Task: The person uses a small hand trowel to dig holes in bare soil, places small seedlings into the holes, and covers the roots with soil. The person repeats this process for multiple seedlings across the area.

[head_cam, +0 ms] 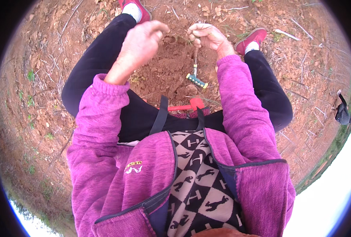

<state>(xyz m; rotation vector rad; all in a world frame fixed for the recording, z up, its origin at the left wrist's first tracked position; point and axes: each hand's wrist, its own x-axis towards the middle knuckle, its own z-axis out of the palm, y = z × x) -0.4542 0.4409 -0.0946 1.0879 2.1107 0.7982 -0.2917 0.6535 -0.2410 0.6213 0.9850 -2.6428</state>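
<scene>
My left hand (143,41), blurred, is raised over the soil with its index finger pointing right and its thumb near it; whether it holds anything is unclear. Opposite it, my right hand (206,37) has curled fingers, with a thin green plant stem (186,39) at the fingertips. Below that hand, a hand tool with a green and yellow patterned grip (196,81) stands in or lies on the loose reddish soil (169,71). Its narrow shaft runs up towards my right hand, which hides the far end.
A red object (196,103) with a narrow bar lies by my lap, near black straps (160,114). My shoes (251,40) rest on either side of the dug soil. Dry twigs (287,34) and small green plants (31,75) dot the ground. A dark grey item (342,114) lies far right.
</scene>
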